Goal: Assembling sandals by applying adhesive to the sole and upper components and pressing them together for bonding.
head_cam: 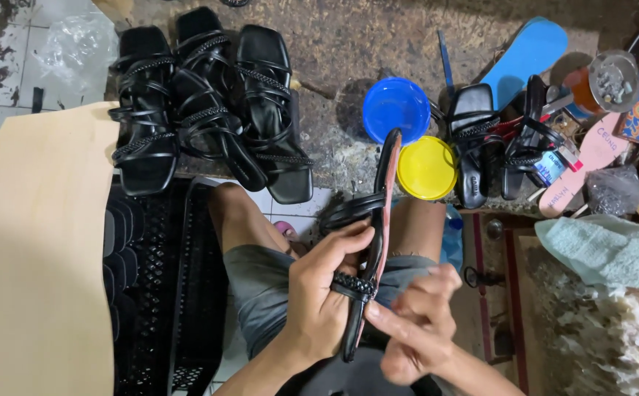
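Lower centre of frame: left hand (324, 293) clamped round a black strappy sandal (373, 242) held on edge, thumb over the braided strap, pinkish sole edge facing right. Right hand (418, 326) just beside it at the heel end, index finger touching the sole edge, other fingers curled loosely; not gripping anything that I can make out.

Containers: blue plastic bowl (396, 108) upper centre, contents not visible from here. Yellow round lid (426, 168) touching it below-right, lying flat. Clear jar (612, 79) upper right w/ small metal bits inside, too small to tell what.

Three finished black sandals (202, 103) in a row upper left; two more (499, 143) right of the lid. Blue insole (528, 51) top right, partly under clutter. Tan board (37, 249) left, cut off by frame edge. Pale green cloth (612, 249) right, over whitish scraps, blurred.
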